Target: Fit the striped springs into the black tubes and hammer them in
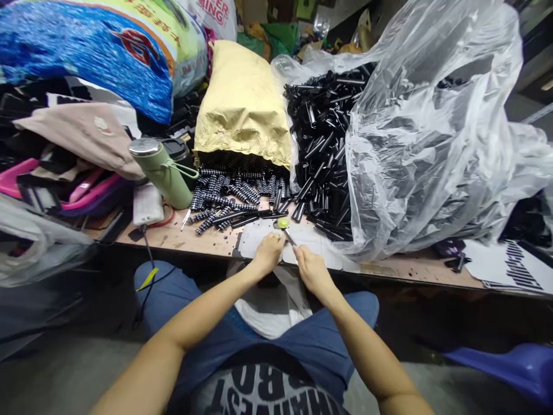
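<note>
Denim legs (341, 323) and a white bag (268, 314) lie below the grip. The right hand (313, 270) pinches a thin rod (290, 237); beside it the left hand (269, 252) is curled, its hold unclear. Just beyond are a yellow-green piece (283, 222), striped coils (246, 191) leftward, black tubes (317, 155), then a yellow sack (246, 86).

1. One left hand (270, 252) and one right hand (313, 271) are working near.
2. One yellow-green piece (283, 222) is showing on their far side.
3. One yellow sack (246, 95) is lying far.
4. One green flask (163, 176) is standing left.
5. Ribbed parts (247, 192) and black tubes (318, 170) are lying too numerous to count.
</note>
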Tool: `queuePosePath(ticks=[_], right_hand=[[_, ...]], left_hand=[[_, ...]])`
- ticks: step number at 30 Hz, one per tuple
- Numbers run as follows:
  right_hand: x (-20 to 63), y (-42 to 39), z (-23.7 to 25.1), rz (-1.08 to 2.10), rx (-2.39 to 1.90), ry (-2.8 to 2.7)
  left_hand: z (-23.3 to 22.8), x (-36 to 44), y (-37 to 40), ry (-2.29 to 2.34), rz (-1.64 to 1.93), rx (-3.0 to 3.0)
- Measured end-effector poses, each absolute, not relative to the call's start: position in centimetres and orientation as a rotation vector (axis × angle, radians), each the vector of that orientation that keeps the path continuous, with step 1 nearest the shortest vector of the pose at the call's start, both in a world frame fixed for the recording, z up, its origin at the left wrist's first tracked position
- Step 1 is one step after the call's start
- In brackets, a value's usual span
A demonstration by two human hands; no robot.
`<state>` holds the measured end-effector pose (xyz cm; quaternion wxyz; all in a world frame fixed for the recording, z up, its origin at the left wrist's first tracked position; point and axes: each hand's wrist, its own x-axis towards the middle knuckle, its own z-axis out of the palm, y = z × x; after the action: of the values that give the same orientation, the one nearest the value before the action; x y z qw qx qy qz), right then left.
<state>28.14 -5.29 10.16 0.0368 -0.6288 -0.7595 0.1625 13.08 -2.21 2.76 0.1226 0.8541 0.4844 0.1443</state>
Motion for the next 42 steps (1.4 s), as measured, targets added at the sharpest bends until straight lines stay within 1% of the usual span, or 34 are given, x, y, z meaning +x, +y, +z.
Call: queuePosePath(ticks=[3,4,6,7,8,10,12,15,18,20,24,29,31,33,35,37,39,40,42], right_hand=[[30.7,-4.3,9.5,0.371,-2.077,-2.257],[31.4,-4.0,9.0,0.333,-2.128,-2.253],[32.4,-3.5,7.9,0.258,-2.221,-2.24],[32.6,-3.2,7.4,0.218,-2.247,-2.229],[32.7,-3.0,7.0,0.172,-2.25,-2.217],[32.5,-2.3,6.6,0.084,-2.167,-2.197],[31.8,-1.4,6.6,0.062,-1.998,-2.181],[30.4,0.3,7.1,0.133,-1.754,-2.168],[28.7,1.9,7.5,0.212,-1.623,-2.165],[27.6,3.0,7.7,0.268,-1.578,-2.149],[26.0,5.2,7.8,0.378,-1.464,-2.083],[25.5,7.8,8.4,0.332,-1.439,-1.907],[25.8,8.6,8.9,0.458,-1.462,-1.791],[26.4,9.5,9.5,0.736,-1.452,-1.636],[27.5,10.4,10.3,1.078,-1.366,-1.518],[28.9,11.2,10.9,1.437,-1.219,-1.518],[30.1,11.7,11.3,1.729,-1.069,-1.606],[30.6,11.8,11.3,1.819,-1.006,-1.656],[31.2,11.8,11.2,1.889,-0.905,-1.745]], left_hand=[[4.7,11.2,-1.5,1.295,0.393,2.434],[5.2,10.3,-0.6,1.382,0.423,2.398],[5.7,8.2,2.1,1.77,0.502,2.298],[5.7,7.2,3.7,1.895,0.527,2.275],[5.6,6.3,5.4,1.927,0.523,2.264],[5.1,5.0,8.1,1.883,0.565,2.222],[4.5,4.4,9.7,1.778,0.714,2.058],[4.2,4.3,10.1,1.598,0.953,1.575],[4.5,4.9,9.6,1.391,1.007,1.058],[4.8,5.5,9.3,1.276,1.007,0.832],[5.2,7.2,10.2,1.219,1.028,0.762],[5.5,8.8,13.0,1.258,1.103,0.902],[5.5,9.1,13.9,1.356,1.244,1.143],[5.2,9.3,14.2,1.435,1.423,1.615],[4.8,9.5,14.1,1.337,1.493,2.201],[4.3,9.7,13.6,1.087,1.41,2.612],[3.9,9.9,13.0,0.898,1.304,2.813],[3.8,10.0,12.7,0.847,1.268,2.85],[3.8,10.2,12.1,0.786,1.223,2.849]])
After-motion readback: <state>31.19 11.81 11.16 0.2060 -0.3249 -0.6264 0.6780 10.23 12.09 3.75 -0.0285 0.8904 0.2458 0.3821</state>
